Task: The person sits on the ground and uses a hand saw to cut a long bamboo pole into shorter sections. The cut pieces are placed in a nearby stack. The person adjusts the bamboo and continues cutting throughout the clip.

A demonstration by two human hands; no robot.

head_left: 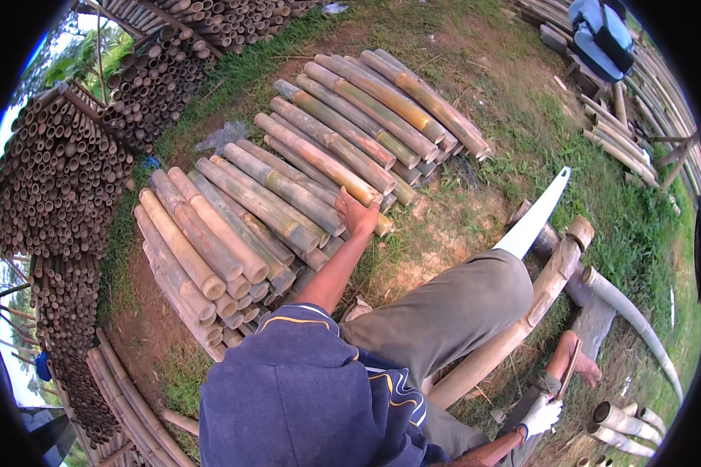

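Observation:
My bare left hand (356, 214) reaches forward onto a low stack of cut bamboo pieces (241, 233). Its fingers curl over the near end of one yellow-green bamboo piece (327, 163). My right hand (539, 416), in a white glove, lies low at the right by my shin with its fingers apart and nothing seen in it. A white toothed saw blade (534, 214) sticks up from behind my grey-trousered knee (475, 288); its handle is hidden. A long bamboo pole (537, 296) runs under that leg.
A second stack of cut bamboo (389, 109) lies further out on the grass. Tall piles of thin bamboo tubes (54, 179) stand at the left. A curved grey pole (631, 311), short bamboo offcuts (619, 424) and a blue bag (604, 31) are at the right.

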